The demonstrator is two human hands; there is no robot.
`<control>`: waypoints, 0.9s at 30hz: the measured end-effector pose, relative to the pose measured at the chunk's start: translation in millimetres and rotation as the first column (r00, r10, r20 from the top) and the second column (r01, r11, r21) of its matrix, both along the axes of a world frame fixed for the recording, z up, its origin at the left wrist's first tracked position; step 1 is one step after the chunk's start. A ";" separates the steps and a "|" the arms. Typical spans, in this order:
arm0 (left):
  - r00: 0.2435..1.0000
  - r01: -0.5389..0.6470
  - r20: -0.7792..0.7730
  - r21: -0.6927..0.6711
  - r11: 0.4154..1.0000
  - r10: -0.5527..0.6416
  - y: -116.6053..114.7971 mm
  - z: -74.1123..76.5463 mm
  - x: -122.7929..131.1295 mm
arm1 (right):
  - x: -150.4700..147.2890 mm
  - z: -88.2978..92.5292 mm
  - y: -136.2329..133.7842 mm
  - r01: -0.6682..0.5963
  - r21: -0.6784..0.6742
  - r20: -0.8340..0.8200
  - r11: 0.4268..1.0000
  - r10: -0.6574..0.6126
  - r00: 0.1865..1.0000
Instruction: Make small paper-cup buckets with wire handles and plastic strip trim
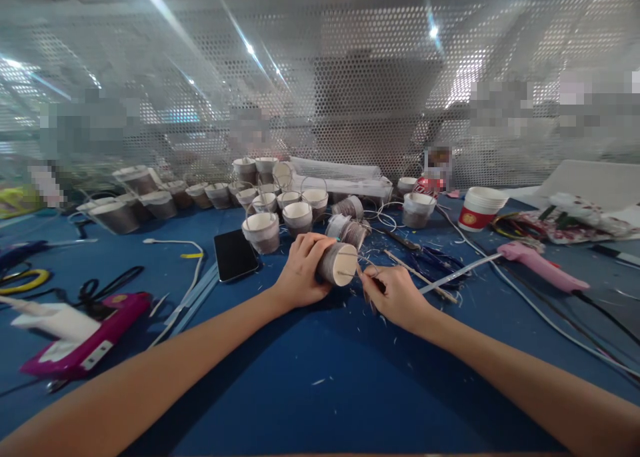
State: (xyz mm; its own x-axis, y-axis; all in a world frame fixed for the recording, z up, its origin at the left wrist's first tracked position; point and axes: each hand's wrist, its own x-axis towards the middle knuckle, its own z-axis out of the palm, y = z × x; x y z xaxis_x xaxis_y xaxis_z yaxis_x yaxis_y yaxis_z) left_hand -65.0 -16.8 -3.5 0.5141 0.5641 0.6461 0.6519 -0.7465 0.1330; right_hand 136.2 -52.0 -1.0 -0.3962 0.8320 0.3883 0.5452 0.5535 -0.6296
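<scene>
Wrapped cup within left fingers, just beside right fingers

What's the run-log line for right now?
left hand: gripping wrapped cup sideways | right hand: near cup's pale end, grip unclear | phone: on blue table | pink glue gun: right of right hand

Blue tbl, grey perf. screen behind, w/ bright lts nr top.
</scene>
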 end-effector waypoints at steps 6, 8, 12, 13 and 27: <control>1.000 -0.004 -0.004 0.010 1.000 0.004 -1.2 0.9 0.4 | 0.3 2.1 1.4 0.038 0.115 -0.016 0.993 -0.037 0.999; 1.000 -0.008 0.000 0.006 1.000 0.008 -1.4 1.1 0.5 | 0.5 1.1 1.3 0.036 0.093 -0.006 0.995 -0.036 0.999; 1.000 -0.010 -0.003 0.002 1.000 0.010 -1.5 1.3 0.7 | 0.6 -2.2 1.5 0.003 0.022 0.000 1.000 -0.003 1.000; 1.000 -0.008 -0.005 0.001 1.000 0.008 -1.5 1.4 0.7 | 0.5 -2.6 1.5 -0.006 0.008 -0.004 1.000 0.006 1.000; 1.000 0.017 0.014 0.012 1.000 -0.017 -1.3 1.4 1.1 | -0.3 -1.3 1.0 0.004 0.022 -0.005 1.000 -0.004 1.000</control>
